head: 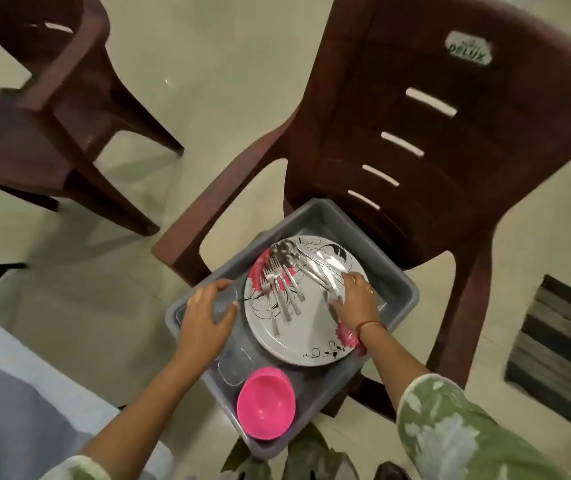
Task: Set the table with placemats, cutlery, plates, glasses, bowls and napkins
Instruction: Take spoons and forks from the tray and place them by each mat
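Head view: a grey tub [402,289] sits on the seat of a brown plastic chair [415,133], loaded with tableware not yet set out. Floral plates [308,336] are stacked in it, with forks [278,294] and other steel cutlery [322,271] lying loose on top. A pink bowl [265,403] rests at the near end.

The person's right hand [356,299] pinches the handles of the steel cutlery at the plates' right edge. The left hand [204,317] curls round a clear glass [225,306] against the tub's left wall.

The step in hand appears to be gathering cutlery. It would go best with the handles bunched and aligned before lifting, so that none slides across the glazed plate. The forks lie just beside the grip, close enough to snag. The glass should rise straight, clear of the plate rim.

A cloth-covered surface [17,393], probably the table, shows at lower left.
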Motion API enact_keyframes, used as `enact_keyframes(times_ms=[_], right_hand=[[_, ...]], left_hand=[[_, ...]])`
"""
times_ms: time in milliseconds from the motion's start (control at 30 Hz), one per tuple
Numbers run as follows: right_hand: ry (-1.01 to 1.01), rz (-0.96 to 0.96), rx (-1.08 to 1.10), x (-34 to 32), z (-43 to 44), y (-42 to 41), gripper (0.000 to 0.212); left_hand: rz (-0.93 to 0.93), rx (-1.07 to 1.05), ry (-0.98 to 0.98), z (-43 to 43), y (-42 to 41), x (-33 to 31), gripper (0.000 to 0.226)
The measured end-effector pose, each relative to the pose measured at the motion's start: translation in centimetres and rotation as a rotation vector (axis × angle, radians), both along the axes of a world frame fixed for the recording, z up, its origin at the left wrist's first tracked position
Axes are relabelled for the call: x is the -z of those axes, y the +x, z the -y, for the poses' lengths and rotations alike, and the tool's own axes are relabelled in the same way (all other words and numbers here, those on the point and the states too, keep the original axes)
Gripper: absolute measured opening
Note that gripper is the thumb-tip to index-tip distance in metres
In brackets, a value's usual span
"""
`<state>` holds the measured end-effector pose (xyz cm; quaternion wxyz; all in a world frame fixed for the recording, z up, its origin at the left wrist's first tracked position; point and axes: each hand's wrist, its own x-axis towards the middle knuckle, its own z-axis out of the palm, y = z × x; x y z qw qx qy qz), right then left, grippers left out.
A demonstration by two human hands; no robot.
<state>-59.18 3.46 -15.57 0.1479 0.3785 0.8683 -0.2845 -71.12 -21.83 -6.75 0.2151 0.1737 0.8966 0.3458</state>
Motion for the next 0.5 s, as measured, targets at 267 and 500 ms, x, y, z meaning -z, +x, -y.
enact_keyframes(times_ms=[267,500], right_hand=[[0.046,0.120,-0.223,6.2,-2.2,-1.7,0.070],[0.093,0.143,-0.112,7.1,-1.6,-0.9,0.040]], left_hand=[[0.035,-0.009,-0.013,-2.2,-0.8,3.2,0.041],[0.065,0.020,-0.017,-2.5,-0.6,3.5,0.049]])
